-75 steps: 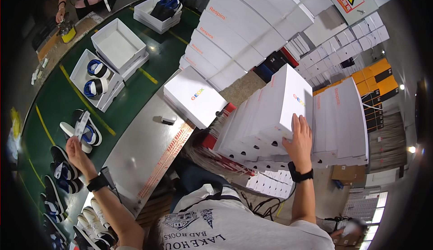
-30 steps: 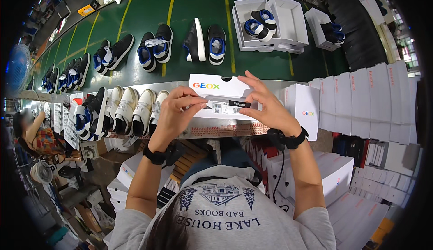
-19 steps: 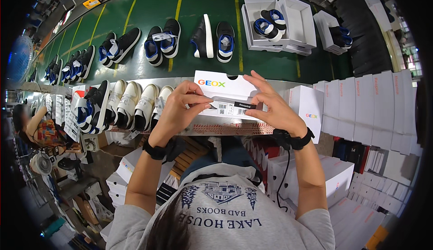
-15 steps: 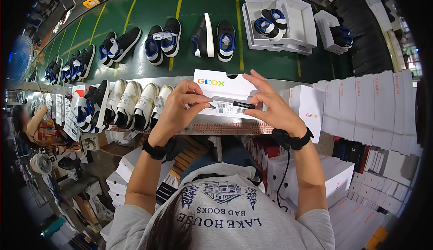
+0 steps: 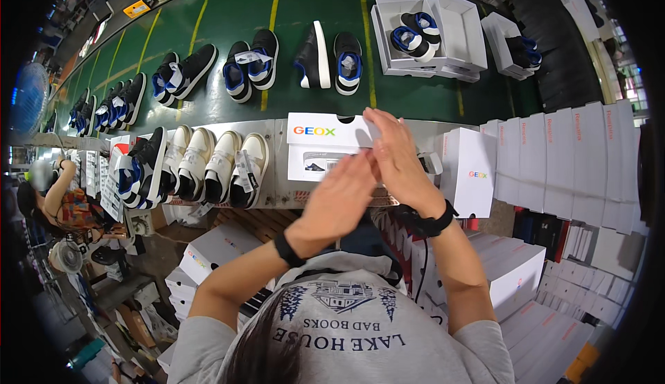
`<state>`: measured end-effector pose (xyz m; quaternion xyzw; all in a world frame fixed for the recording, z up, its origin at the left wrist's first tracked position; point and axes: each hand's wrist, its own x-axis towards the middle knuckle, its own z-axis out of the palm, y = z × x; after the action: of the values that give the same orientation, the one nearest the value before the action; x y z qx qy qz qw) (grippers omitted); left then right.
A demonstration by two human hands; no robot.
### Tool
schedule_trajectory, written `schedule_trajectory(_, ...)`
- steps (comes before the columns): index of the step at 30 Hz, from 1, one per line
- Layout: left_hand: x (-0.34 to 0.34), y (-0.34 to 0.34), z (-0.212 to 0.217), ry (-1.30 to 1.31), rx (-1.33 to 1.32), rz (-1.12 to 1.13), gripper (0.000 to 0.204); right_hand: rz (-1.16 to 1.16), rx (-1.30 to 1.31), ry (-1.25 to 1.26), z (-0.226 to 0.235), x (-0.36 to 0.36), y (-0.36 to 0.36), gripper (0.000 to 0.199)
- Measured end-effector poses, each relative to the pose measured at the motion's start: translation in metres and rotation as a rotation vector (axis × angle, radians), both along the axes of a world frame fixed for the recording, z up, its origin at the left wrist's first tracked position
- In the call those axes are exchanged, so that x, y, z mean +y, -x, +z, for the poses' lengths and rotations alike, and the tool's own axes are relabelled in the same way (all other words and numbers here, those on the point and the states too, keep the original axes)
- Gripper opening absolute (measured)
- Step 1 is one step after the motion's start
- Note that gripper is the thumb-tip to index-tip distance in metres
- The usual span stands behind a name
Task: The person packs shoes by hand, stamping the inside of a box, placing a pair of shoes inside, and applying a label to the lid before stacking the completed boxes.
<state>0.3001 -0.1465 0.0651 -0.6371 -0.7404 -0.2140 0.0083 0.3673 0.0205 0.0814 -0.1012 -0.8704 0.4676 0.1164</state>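
Observation:
A closed white shoebox (image 5: 339, 119) with multicoloured lettering stands on the metal bench in front of me. On its near side is a grey-and-white label (image 5: 317, 162) with a small shoe picture, partly covered by my fingers. My left hand (image 5: 341, 195) lies stretched out across the label's right part, its fingers straight and a little blurred. Against the box's right end rests my right hand (image 5: 400, 161), fingers extended up to the lid's corner and close to my left fingertips. Neither hand grips anything that I can see.
Black sneakers (image 5: 263, 58) with white soles stand in pairs on the green conveyor (image 5: 208, 100). An open white box (image 5: 460, 31) holds another pair. White sneakers (image 5: 223, 155) line the bench to the left. White boxes (image 5: 564, 155) are stacked at right. Another person (image 5: 59, 200) is at far left.
My left hand has let go of the label's left edge and swept right across it, fingers now flat. My right hand has opened from its pinch. The box has shifted slightly left.

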Motion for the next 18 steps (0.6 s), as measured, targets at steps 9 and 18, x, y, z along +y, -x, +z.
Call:
schedule_trajectory(9, -0.063, 0.062, 0.032, 0.017, -0.119, 0.363, 0.077, -0.044, 0.080, -0.747, 0.003, -0.010, 0.013, 0.054)
schedule_trajectory(18, -0.028, 0.100, -0.031, -0.279, -1.032, 0.257, 0.085, 0.052, 0.036, -0.923, -0.001, -0.006, 0.032, 0.061)
